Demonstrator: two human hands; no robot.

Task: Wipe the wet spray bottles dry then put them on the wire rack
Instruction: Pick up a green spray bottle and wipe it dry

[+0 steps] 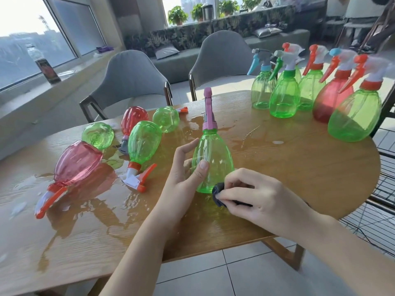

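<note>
Green plastic fills the middle of my view — the bottle with the pink trigger head (211, 159) stands upright on the wooden table (299, 167), and I judge I am in the wiping step, working its lower wall. My left hand (183, 174) steadies it from the left, thumb pressed on the near face and fingers curving round the far side, so it holds the bottle rather than merely touching it. My right hand (252, 195) is curled round a small dark cloth (220, 194), pinching it against the bottle's base on the right. Both hands sit low on the body; the neck and trigger stand free above them. Next, as I read it, the cloth should travel up and round the wall to the neck, the left hand turning the bottle so no face is missed, and only then should the bottle go to the wire rack (382, 201), which shows at the table's right edge, well apart from my hands. 5 bottles lying on their sides (143, 142) sit to the left among pools of water (213, 124), seemingly awaiting their turn — I would keep the dried one clear of that wet patch. Further off at the right, several upright bottles (284, 95) stand on the table in a group, not yet on the rack.
</note>
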